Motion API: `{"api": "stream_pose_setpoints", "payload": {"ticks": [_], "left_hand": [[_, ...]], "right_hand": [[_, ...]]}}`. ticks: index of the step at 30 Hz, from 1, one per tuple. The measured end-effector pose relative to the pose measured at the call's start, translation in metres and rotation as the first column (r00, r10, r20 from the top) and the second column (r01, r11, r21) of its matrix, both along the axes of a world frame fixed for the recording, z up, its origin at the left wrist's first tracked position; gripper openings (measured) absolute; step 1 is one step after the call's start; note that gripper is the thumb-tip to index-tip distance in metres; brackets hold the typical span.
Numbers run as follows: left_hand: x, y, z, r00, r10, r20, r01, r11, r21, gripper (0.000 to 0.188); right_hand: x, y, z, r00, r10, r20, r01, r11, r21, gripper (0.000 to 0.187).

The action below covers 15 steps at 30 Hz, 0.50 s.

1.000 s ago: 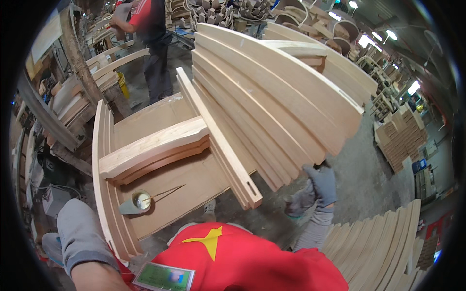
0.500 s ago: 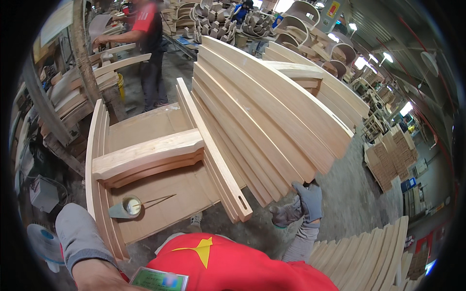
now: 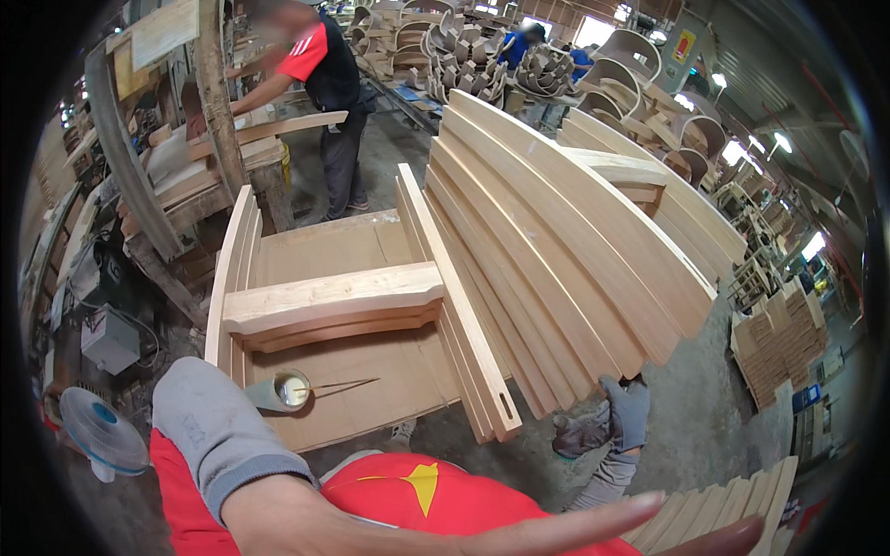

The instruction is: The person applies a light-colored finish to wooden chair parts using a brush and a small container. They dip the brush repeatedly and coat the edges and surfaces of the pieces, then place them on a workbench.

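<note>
My left hand (image 3: 371, 532) is bare and very close, its fingers stretched to the right. A grey sleeve (image 3: 209, 417) covers its forearm. My right hand (image 3: 630, 408) wears a grey-blue glove and seems closed on a dark grey glove-like cloth (image 3: 582, 434) with a greenish edge. It is right by the near ends of the curved wooden boards (image 3: 556, 269); whether it touches them I cannot tell. To the left, a wooden crosspiece (image 3: 334, 306) bridges upright curved rails (image 3: 227, 296). A cup (image 3: 269, 396) of pale liquid with thin sticks (image 3: 343, 384) stands on the brown sheet (image 3: 371, 412) below.
A co-worker (image 3: 334, 83) in red and black stands at a wooden bench (image 3: 199, 199), back left. A fan (image 3: 102, 431) is beside my left arm. More slats (image 3: 714, 510) lie low at the right. Stacked boards (image 3: 779, 338) and curved parts (image 3: 630, 65) lie farther off.
The whole view has shifted, so the boards appear farther right and lower. My bare left hand has come into view with fingers extended. My right hand stays by the board ends.
</note>
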State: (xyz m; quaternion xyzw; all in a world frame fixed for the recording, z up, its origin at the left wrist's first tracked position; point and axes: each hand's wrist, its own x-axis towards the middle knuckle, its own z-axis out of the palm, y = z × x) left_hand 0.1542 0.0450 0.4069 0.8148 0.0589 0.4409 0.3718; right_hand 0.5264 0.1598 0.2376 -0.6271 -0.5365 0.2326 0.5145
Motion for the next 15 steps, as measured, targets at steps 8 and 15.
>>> {"api": "stream_pose_setpoints", "payload": {"ticks": [8,15], "left_hand": [[-0.007,0.01,0.025,0.997,0.061,0.041,-0.062,0.997,0.037,0.018],[-0.007,0.02,0.038,0.988,0.12,0.097,-0.125,0.991,0.053,0.019]], "right_hand": [[0.002,0.001,0.001,0.988,0.017,0.151,-0.005,0.997,-0.076,0.028],[0.007,0.007,-0.011,0.998,0.035,-0.058,-0.039,0.997,-0.065,0.028]]}}
